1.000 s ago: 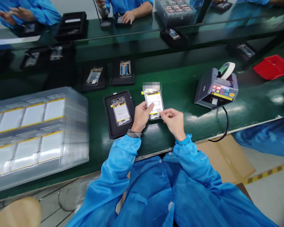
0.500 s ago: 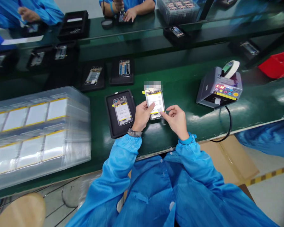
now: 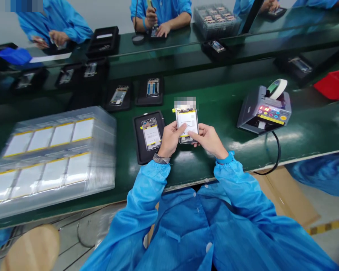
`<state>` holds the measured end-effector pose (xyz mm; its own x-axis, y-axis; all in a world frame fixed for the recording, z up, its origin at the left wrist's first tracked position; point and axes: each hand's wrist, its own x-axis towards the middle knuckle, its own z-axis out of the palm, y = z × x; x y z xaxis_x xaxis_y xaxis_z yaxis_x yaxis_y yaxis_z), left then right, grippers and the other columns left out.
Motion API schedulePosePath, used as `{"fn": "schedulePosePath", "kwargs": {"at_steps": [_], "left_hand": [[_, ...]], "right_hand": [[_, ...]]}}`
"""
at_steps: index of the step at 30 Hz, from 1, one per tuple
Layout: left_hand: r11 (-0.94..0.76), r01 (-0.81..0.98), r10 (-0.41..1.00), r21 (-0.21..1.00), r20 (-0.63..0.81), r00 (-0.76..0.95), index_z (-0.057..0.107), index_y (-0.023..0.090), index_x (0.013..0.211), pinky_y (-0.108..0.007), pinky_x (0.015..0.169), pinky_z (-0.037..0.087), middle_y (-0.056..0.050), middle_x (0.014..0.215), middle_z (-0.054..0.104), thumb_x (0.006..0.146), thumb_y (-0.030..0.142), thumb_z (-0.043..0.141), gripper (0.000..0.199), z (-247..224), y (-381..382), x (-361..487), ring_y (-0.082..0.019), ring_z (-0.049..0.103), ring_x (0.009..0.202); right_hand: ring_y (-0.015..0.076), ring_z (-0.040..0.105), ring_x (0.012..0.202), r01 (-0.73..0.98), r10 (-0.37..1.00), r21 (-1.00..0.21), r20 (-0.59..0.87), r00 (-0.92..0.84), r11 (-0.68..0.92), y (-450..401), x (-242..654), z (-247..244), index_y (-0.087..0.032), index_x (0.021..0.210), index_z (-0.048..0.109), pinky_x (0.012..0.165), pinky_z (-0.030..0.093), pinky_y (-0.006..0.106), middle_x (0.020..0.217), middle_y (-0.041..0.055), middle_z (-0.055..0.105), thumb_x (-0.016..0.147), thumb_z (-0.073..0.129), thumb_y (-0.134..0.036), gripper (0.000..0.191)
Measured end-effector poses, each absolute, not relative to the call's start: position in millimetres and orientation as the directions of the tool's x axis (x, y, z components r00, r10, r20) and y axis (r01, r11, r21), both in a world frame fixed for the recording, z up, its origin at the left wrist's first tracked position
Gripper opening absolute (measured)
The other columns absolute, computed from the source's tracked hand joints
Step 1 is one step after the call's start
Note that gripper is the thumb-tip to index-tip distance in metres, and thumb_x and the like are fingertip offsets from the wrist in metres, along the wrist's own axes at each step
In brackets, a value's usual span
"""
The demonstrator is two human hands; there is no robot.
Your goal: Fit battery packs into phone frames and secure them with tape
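An opened phone (image 3: 187, 119) with a white battery and yellow strips is held up between both hands. My left hand (image 3: 171, 138) grips its left side, thumb across the battery. Round the right side, my right hand (image 3: 209, 139) has its thumb on the battery's lower part and fingers at the edge and behind. A second opened phone (image 3: 151, 134) with a white battery lies in a black tray (image 3: 139, 147) just left of my left hand.
Clear trays of batteries (image 3: 101, 165) are stacked at left. A tape dispenser (image 3: 264, 111) stands at right, with a red bin (image 3: 335, 84) beyond. More phones in black trays (image 3: 148, 99) lie behind. Co-workers' hands (image 3: 164, 29) are across the table.
My right hand has closed round the phone's right side, its thumb moving onto the battery. The camera view has shifted, so the surroundings appear farther right.
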<state>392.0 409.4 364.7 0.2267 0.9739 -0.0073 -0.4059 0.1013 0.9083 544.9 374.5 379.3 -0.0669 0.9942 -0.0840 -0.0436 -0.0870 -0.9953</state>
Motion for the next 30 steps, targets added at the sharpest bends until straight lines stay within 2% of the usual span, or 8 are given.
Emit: {"fn": "schedulePosePath", "kwargs": {"at_steps": [9,15,20,22,24,26,28,30], "left_hand": [[0.036,-0.328,0.987,0.944,0.018,0.160,0.074,0.013,0.100,-0.040,0.087,0.057,-0.011,0.103,0.078,0.070,0.050,0.088,0.050,407.0,415.9,356.5,-0.029,0.073,0.097],[-0.040,-0.250,0.991,0.967,0.071,0.116,0.075,0.012,0.102,-0.043,0.092,0.056,-0.013,0.106,0.077,0.073,0.048,0.088,0.049,460.7,430.8,293.7,-0.031,0.073,0.101],[-0.029,-0.168,0.997,0.985,0.042,0.071,0.077,0.010,0.101,-0.042,0.088,0.057,-0.014,0.101,0.078,0.070,0.045,0.090,0.048,487.5,469.4,230.8,-0.031,0.073,0.095],[0.002,-0.077,0.999,0.997,0.002,0.046,0.077,0.010,0.097,-0.041,0.083,0.057,-0.013,0.093,0.078,0.067,0.045,0.092,0.050,493.0,500.7,193.6,-0.029,0.073,0.087],[0.047,0.062,0.998,0.997,-0.044,-0.044,0.075,0.010,0.088,-0.037,0.074,0.056,-0.011,0.083,0.075,0.064,0.044,0.093,0.046,496.6,540.5,145.8,-0.025,0.070,0.075],[0.100,0.256,0.971,0.961,-0.039,-0.234,0.071,0.012,0.080,-0.032,0.070,0.054,-0.007,0.076,0.073,0.065,0.039,0.092,0.037,499.0,583.2,90.0,-0.020,0.067,0.069],[0.274,0.503,0.911,0.819,-0.054,-0.409,0.066,0.014,0.076,-0.029,0.069,0.052,-0.004,0.069,0.068,0.068,0.034,0.090,0.033,499.6,621.4,33.0,-0.018,0.064,0.067],[0.406,0.659,0.887,0.634,-0.099,-0.451,0.064,0.013,0.071,-0.028,0.069,0.051,-0.003,0.062,0.064,0.072,0.036,0.087,0.032,496.4,649.0,-17.1,-0.018,0.063,0.067]], "right_hand": [[0.0147,0.061,0.049,-0.139,0.990,-0.989,-0.038,-0.138,-0.057,392.6,510.7,409.2,-0.016,0.091,0.066,0.042,0.054,0.028,0.075,0.0052,0.074,0.066,0.088,-0.061,0.056],[0.0212,0.072,0.070,-0.183,0.947,-0.983,0.047,-0.318,-0.012,425.4,463.3,446.8,-0.016,0.109,0.068,0.054,0.060,0.030,0.094,0.0094,0.077,0.069,0.090,-0.050,0.058],[0.0165,0.064,0.052,-0.136,0.875,-0.989,0.116,-0.470,0.058,474.3,403.3,464.0,-0.016,0.111,0.061,0.046,0.053,0.027,0.076,0.0046,0.074,0.069,0.090,-0.048,0.061],[0.0169,0.065,0.051,-0.096,0.834,-0.994,0.096,-0.543,0.052,505.9,375.8,463.4,-0.017,0.109,0.057,0.044,0.049,0.024,0.072,0.0032,0.072,0.078,0.083,-0.052,0.054],[0.0175,0.067,0.055,0.030,0.833,-0.998,0.030,-0.552,0.055,544.3,356.1,456.0,-0.018,0.106,0.057,0.046,0.048,0.023,0.074,0.0048,0.073,0.091,0.069,-0.053,0.040],[0.0193,0.072,0.067,0.315,0.918,-0.945,-0.044,-0.395,0.090,584.8,350.4,440.4,-0.018,0.103,0.061,0.056,0.051,0.024,0.085,0.0092,0.075,0.099,0.059,-0.045,0.027],[0.0251,0.074,0.090,0.655,0.990,-0.754,-0.058,-0.128,0.041,620.8,358.4,418.2,-0.016,0.100,0.066,0.072,0.055,0.030,0.101,0.0152,0.075,0.099,0.058,-0.035,0.021],[0.0320,0.070,0.107,0.842,0.997,-0.536,-0.074,0.027,-0.063,647.4,372.3,394.0,-0.014,0.104,0.069,0.086,0.054,0.037,0.112,0.0201,0.072,0.099,0.057,-0.032,0.023]]}}
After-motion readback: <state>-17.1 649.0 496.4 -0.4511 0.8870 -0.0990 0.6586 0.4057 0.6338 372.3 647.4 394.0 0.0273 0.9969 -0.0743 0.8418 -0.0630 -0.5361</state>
